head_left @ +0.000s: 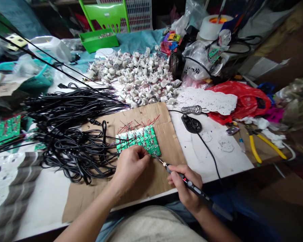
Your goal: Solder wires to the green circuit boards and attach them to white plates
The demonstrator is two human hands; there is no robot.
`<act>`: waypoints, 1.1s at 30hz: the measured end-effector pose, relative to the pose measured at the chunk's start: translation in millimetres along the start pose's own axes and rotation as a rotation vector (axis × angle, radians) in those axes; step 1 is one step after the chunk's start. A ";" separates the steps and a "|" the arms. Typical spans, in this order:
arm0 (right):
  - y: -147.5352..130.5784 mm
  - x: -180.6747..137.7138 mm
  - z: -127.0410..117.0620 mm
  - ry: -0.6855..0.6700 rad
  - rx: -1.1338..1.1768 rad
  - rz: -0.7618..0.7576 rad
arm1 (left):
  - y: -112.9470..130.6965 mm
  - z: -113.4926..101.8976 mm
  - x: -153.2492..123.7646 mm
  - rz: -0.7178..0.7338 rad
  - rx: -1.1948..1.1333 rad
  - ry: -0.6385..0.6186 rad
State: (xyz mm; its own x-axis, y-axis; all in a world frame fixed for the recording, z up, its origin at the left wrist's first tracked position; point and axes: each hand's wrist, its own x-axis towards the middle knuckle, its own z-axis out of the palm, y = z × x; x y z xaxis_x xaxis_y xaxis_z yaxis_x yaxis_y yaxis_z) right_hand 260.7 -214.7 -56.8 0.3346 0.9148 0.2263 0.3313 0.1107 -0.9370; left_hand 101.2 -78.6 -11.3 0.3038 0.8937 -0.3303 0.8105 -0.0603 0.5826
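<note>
My right hand (185, 185) is wrapped round a soldering iron (192, 187) with a small red light on its grip. The iron's tip reaches the lower right corner of a green circuit board (151, 138). My left hand (133, 163) is closed in a pinch over the board's lower edge, and what its fingertips hold is hidden. Thin red wires (138, 125) rise from the board's far edge. Black cables (86, 151) lie bundled left of the board, some running to it. Under the board lies a brown cardboard sheet (174, 148).
A heap of small white parts (138, 77) with wires covers the far middle. To the right lie a black iron stand (191, 123) with a coil, yellow-handled pliers (264, 143) and a red plastic bag (244, 99). Another green board (5, 130) sits far left.
</note>
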 end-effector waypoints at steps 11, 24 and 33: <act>-3.0 -0.6 5.0 0.034 -0.060 -0.055 | -2.3 1.5 0.2 -0.009 0.007 0.018; 5.0 -3.1 0.4 0.074 0.100 0.067 | -1.0 1.4 1.1 -0.005 0.009 0.015; 8.4 -4.8 3.7 0.095 0.143 0.102 | -1.0 0.4 1.2 0.003 0.009 0.012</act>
State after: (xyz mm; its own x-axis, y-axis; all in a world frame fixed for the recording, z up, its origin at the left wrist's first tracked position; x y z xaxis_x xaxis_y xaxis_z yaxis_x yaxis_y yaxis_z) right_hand 258.6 -216.7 -66.8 0.4443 0.8839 0.1463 0.1650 0.0798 -0.9831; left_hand 101.0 -77.6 -12.6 0.3006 0.8987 -0.3192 0.8139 -0.0673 0.5771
